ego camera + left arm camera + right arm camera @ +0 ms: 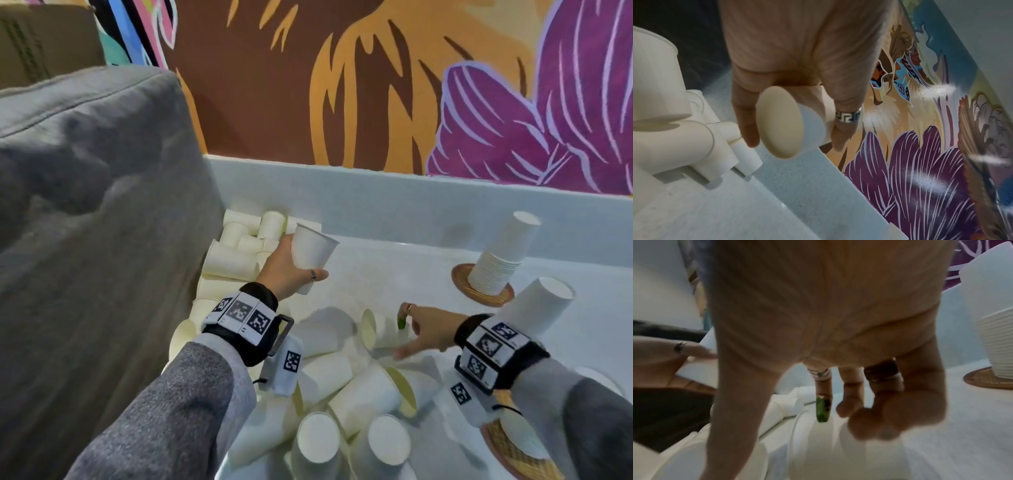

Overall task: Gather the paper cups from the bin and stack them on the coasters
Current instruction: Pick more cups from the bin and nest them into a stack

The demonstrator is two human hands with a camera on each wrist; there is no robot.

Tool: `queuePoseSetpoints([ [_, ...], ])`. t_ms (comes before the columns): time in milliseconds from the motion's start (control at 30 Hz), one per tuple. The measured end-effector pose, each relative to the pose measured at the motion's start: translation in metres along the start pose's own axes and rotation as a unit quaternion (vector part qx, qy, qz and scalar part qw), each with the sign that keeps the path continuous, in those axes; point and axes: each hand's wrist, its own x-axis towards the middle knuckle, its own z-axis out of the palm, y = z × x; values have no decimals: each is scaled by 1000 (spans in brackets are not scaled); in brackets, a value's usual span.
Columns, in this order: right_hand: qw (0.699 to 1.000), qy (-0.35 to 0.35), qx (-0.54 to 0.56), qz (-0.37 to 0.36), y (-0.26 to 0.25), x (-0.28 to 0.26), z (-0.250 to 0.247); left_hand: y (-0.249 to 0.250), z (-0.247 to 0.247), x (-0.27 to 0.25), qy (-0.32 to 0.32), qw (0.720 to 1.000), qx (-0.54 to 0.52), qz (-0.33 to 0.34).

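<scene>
Cups lie scattered across the pale worktop (376, 274), most on their sides in a near heap (352, 394) and a far-left heap (239, 246) against a grey cushion (85, 205). The left hand (284, 270) holds one paper cup (313, 248) above the far-left heap, thumb and fingers curled round its wall, mouth tilted up and to the right; in the left wrist view its flat base (780, 122) faces the camera. The right hand (428, 330) hangs over a cup lying on its side (383, 332) with its mouth to the left, fingers spread wide and loosely bent, a green nail (823, 409) just above the cup's wall; whether the fingertips touch it I cannot tell. On the far right a stack of upturned cups (496, 270) stands tilted on a woven coaster (462, 284). A second stack (537, 308) rises behind the right wrist, and a second coaster (507, 442) lies near right. A painted mural (376, 85) covers the far wall.
</scene>
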Motion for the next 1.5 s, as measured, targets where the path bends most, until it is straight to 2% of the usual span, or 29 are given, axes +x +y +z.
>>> queuePoseSetpoints([
  [67,999,-33,-19,0,1,-2,12,1,4,2,-3,1000,-1,-1],
  [167,999,-31,-41,-7,3,-4,26,1,9,4,-5,1000,8,0],
  [300,993,26,-115,-26,4,-4,32,4,16,3,-6,1000,19,-5],
  [500,980,123,-138,-70,-1,2,16,9,21,4,-3,1000,13,-7],
  [733,957,249,-91,-115,-21,28,-7,6,18,6,15,1000,-4,-24],
  [867,946,295,29,-133,-22,46,-20,5,11,3,28,999,0,-36],
  [933,918,346,123,-152,-24,51,-34,2,5,3,45,998,4,-40],
  [1067,828,440,284,-200,-41,44,-73,-6,-5,1,62,997,20,-52],
  [1133,792,452,343,-225,-53,36,-90,-5,-8,-1,55,996,38,-53],
  [1200,776,434,383,-249,-67,29,-101,-2,-8,-3,47,997,48,-50],
  [1267,788,397,388,-268,-81,26,-102,2,-7,-5,48,997,49,-43],
  [1400,831,335,321,-307,-105,28,-87,13,-5,-11,37,999,28,-7],
  [1500,839,324,303,-316,-110,34,-74,18,-8,-15,57,998,11,13],
])
